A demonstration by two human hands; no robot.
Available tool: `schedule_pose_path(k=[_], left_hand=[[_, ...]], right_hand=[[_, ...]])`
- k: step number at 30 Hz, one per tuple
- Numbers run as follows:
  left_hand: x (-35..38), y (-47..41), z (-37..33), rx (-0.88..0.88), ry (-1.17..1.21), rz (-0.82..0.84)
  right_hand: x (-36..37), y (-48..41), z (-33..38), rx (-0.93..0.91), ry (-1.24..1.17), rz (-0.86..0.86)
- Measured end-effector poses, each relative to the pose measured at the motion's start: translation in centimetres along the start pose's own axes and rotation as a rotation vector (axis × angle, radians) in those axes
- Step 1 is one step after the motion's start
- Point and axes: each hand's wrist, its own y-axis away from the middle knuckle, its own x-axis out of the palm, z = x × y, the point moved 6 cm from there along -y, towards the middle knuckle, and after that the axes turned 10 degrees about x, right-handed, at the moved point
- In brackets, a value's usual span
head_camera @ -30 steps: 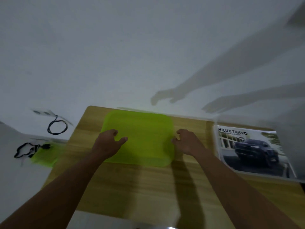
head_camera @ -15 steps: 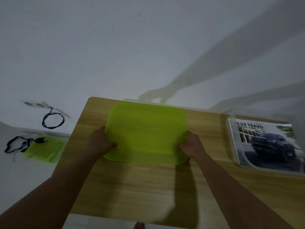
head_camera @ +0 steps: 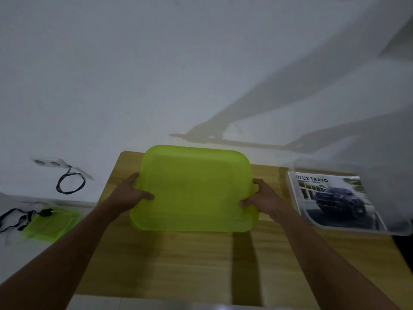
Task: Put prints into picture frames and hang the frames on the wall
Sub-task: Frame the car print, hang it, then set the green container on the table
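Left grip (head_camera: 131, 193): we clutch the left edge of the green lid (head_camera: 194, 189).
Right grip (head_camera: 261, 199): we clutch its right edge.
Green lid: middle of the frame, over the table (head_camera: 178, 260).
Car print (head_camera: 333, 200): right of the frame, in a clear tray (head_camera: 362, 230).

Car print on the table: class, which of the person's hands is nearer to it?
Right. The right hand grips the green tray's right edge, just left of the car print, apart from it. The left hand grips the tray's left edge, farther away.
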Motion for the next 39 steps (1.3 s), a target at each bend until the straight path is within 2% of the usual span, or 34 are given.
schedule_pose_path(k=[10,17,23,32,39], left_hand=[[5.9,2.9,-8.4,0.131,-0.078,0.124],[15.2,2.5,-13.1,0.137,-0.039,0.233],[25.6,1.7,-16.0,0.137,-0.055,0.285],[41.5,0.1,-18.1,0.141,-0.205,0.236],[47.4,-0.3,-17.2,0.113,-0.383,0.088]], right_hand=[[-9.6,6.5,-0.9,-0.033,-0.068,-0.046],[-19.2,7.7,-5.8,-0.012,-0.198,-0.131],[-28.3,6.5,-10.8,-0.022,-0.168,-0.229],[-41.3,-0.8,-16.8,0.073,-0.076,-0.209],[-44.7,-6.2,-18.9,0.105,-0.01,-0.166]])
